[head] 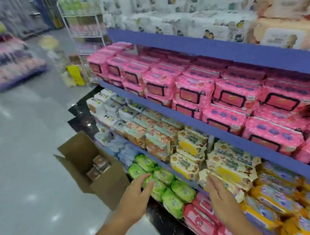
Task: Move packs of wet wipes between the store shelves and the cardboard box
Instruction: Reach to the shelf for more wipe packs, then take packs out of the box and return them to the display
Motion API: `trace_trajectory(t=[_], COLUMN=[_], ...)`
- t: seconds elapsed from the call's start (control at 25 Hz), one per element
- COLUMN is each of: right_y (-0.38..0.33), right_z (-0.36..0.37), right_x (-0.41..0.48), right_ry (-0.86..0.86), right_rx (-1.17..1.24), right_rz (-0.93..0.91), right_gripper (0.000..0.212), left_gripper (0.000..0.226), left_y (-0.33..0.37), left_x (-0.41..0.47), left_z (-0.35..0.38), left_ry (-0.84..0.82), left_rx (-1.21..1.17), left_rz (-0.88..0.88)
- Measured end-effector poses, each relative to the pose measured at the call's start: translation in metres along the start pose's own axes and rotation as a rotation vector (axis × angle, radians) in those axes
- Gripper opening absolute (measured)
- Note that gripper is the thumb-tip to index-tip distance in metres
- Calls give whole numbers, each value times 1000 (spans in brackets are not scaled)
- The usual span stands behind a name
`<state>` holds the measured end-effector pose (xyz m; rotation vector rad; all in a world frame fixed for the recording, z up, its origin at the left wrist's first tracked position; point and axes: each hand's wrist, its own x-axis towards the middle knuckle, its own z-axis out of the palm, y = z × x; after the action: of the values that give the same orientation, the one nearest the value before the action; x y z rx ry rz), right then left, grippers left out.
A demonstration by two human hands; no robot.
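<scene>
Currently we grip nothing: left hand [138,193] loosely spread at the green packs [182,190] on the near low shelf, right hand [221,201] flat, fingers straight and together, beside the yellow-lidded packs [228,172]. We judge it best to clasp one green pack by its ends, lift it clear of its neighbours, then carry it left to the open cardboard box [110,186] on the floor. Blur leaves every label unreadable.

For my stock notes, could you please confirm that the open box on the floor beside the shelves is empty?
Not quite: the open box on the floor beside the shelves is not empty. The head view shows a few brownish packs inside it.
</scene>
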<state>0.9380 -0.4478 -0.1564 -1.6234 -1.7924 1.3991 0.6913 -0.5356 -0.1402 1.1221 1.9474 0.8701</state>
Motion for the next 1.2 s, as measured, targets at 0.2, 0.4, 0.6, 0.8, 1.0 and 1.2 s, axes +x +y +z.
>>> trace_trajectory(t=[0.2,0.4,0.6,0.8,1.0,1.2], right_y=[-62,-133,-185,-201,-222,-245], right_z=[135,291,414,505,589,659], right_x=[24,55,86,165,269,357], right_ry=[-150,-214,-279,-299,-271,-213], right_rx=[-117,-137,-118,-46,16,43], right_rz=[-74,-77,-47,49,135,271], right_gripper=[60,56,54,56,52,52], left_gripper=[40,40,50,45,43,48], left_y=[-110,-207,-274,-316,-341,-374], left_x=[-21,-13,29,131,252,360], left_z=[-115,-237,-336,-392,-447,-494], left_ry=[169,205,166,55,-41,-110], left_rx=[-20,-129,-124,-7,121,144], left_rz=[-132,-269,-383,-421,-411,-426])
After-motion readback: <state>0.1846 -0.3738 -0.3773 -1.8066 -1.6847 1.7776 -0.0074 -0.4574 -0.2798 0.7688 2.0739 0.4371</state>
